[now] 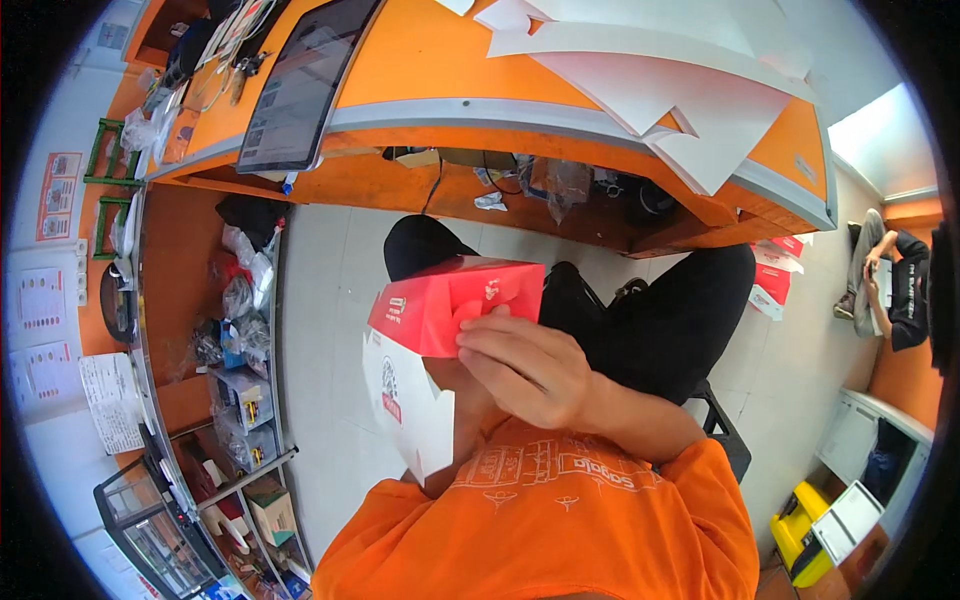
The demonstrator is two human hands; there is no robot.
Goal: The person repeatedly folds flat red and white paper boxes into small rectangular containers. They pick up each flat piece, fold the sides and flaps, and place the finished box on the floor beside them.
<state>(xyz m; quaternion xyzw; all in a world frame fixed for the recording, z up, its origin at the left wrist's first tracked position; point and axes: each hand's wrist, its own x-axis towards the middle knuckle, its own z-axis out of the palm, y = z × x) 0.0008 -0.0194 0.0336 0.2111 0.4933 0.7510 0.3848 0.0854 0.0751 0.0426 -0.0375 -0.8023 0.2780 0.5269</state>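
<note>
A red and white printed paperboard box (409, 319) is held up over my lap, its white flap hanging down at the lower left. My right hand (525, 367) grips the red end panel near a slot, with fingertips pressed on the board. My left hand is hidden behind the box; only part of that arm shows beneath it, so its hold cannot be seen. Flat white die-cut cardboard sheets (720, 112) lie stacked at the right of the orange table (420, 60) before me, some jutting past its front edge.
A tablet (307, 90) overhangs the table edge at left. Red and white boxes (772, 277) sit on the floor at right, near a seated person (900, 285). Shelves with plastic bags and bins (244, 397) stand at left. A yellow container (799, 529) is at lower right.
</note>
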